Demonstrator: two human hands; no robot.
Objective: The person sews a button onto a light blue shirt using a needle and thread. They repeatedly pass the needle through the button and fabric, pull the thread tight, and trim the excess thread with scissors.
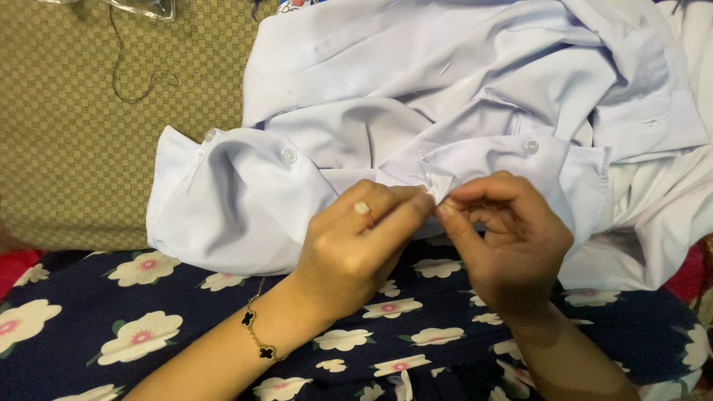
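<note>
A pale blue shirt [445, 96] lies crumpled across my lap and the surface beyond. My left hand [356, 245], with a ring and a gold bracelet with black clovers, pinches a small fold of the shirt's edge [437, 183] between thumb and fingers. My right hand [512, 238] pinches the same fold from the other side, fingertips touching the left hand's. White buttons [289, 157] sit on the cuff at left and another button [531, 147] on the placket above my right hand. No needle or thread between the fingers is visible.
A dark blue cloth with white and pink flowers [148, 327] covers my lap. An olive woven mat [89, 111] lies at the left with a loose dark thread [130, 78] on it. More white cloth [668, 223] bunches at the right.
</note>
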